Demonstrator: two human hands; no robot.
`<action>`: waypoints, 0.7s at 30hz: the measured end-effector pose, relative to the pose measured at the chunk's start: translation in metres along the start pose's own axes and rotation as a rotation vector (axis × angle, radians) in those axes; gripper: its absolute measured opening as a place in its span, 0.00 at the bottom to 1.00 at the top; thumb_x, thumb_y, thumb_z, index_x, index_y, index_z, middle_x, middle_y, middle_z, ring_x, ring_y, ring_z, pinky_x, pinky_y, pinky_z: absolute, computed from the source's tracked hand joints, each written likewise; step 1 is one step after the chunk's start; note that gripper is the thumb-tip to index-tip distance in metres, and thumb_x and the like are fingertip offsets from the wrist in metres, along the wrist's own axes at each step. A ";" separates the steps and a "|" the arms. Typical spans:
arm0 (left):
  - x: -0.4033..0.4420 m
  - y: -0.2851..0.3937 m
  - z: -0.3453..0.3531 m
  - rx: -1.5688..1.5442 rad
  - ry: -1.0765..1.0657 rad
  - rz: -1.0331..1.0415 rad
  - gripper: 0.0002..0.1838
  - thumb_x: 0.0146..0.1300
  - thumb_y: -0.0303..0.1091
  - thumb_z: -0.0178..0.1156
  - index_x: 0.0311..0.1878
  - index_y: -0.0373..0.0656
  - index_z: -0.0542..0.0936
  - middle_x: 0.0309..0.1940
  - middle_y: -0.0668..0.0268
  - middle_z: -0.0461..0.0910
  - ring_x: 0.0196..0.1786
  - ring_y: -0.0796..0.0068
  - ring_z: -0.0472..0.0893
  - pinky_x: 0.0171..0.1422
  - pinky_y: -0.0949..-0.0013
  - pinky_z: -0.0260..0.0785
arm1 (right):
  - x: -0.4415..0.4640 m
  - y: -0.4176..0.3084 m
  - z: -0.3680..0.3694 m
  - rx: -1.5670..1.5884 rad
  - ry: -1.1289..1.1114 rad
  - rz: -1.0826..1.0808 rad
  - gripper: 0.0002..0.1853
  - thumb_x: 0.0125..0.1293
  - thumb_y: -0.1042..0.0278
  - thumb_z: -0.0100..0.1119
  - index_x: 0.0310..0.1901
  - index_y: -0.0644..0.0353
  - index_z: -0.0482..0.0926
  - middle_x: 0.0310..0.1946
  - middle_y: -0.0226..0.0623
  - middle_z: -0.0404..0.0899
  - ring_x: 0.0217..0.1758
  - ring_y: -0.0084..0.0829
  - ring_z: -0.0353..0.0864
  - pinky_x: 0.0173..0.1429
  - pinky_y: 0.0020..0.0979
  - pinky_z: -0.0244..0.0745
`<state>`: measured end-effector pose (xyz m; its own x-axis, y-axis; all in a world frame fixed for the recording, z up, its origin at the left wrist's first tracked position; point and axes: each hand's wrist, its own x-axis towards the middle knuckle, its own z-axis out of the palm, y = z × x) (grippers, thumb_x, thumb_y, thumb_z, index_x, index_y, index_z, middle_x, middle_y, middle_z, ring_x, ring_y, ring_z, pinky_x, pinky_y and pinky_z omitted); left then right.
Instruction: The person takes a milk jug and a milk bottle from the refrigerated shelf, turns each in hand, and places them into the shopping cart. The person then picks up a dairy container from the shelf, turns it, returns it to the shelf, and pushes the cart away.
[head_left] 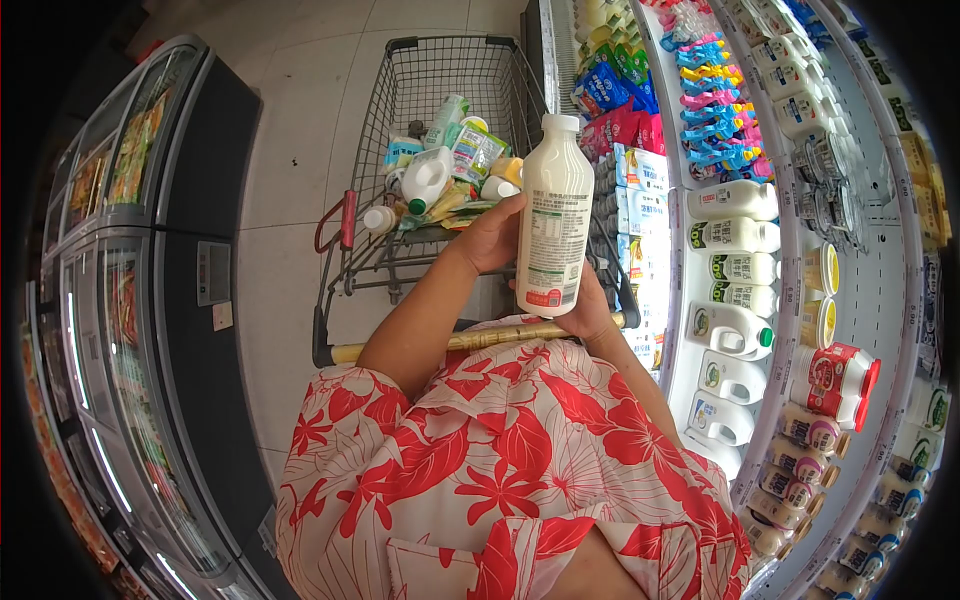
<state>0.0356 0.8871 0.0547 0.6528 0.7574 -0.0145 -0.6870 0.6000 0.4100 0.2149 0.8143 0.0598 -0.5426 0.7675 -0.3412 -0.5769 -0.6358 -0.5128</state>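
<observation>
A white plastic bottle (555,215) with a white screw cap stands nearly upright in front of me, just above the cart's handlebar. Its printed back label, with a barcode near the bottom, faces me; it looks like a milk or yogurt drink. My left hand (491,236) is closed on the bottle's left side, its fingers partly hidden behind it. From the lower right, my right hand (590,312) holds the same bottle near its base, most of its fingers out of sight behind the plastic.
The wire shopping cart (385,95) ahead holds a white jug (428,175), a green-and-white packet (477,153) and several other groceries. Dairy shelves (676,330) with jugs and bottles (735,236) run close on the right. Freezer cabinets (195,400) line the left, across the tiled floor (290,110).
</observation>
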 end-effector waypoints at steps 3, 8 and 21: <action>0.001 -0.001 -0.002 -0.010 -0.019 -0.006 0.36 0.59 0.56 0.60 0.64 0.44 0.67 0.56 0.60 0.76 0.58 0.65 0.76 0.64 0.57 0.67 | -0.001 0.000 0.001 -0.012 0.010 -0.005 0.30 0.75 0.43 0.31 0.66 0.59 0.62 0.59 0.45 0.72 0.58 0.45 0.76 0.61 0.44 0.73; 0.000 0.000 0.000 -0.012 -0.021 -0.005 0.36 0.59 0.56 0.60 0.64 0.44 0.67 0.56 0.60 0.76 0.58 0.65 0.77 0.64 0.58 0.67 | 0.001 0.001 -0.002 -0.008 0.017 -0.003 0.30 0.75 0.43 0.32 0.66 0.59 0.61 0.59 0.46 0.72 0.58 0.45 0.76 0.62 0.45 0.73; 0.000 0.002 0.002 0.011 0.005 -0.002 0.36 0.58 0.56 0.61 0.64 0.43 0.67 0.56 0.60 0.76 0.58 0.65 0.76 0.64 0.58 0.66 | 0.000 0.000 0.000 -0.020 -0.012 0.001 0.29 0.75 0.45 0.32 0.66 0.60 0.62 0.59 0.45 0.72 0.58 0.44 0.77 0.61 0.43 0.74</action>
<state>0.0351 0.8876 0.0570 0.6524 0.7576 -0.0196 -0.6823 0.5984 0.4200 0.2151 0.8146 0.0599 -0.5510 0.7655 -0.3322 -0.5637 -0.6350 -0.5283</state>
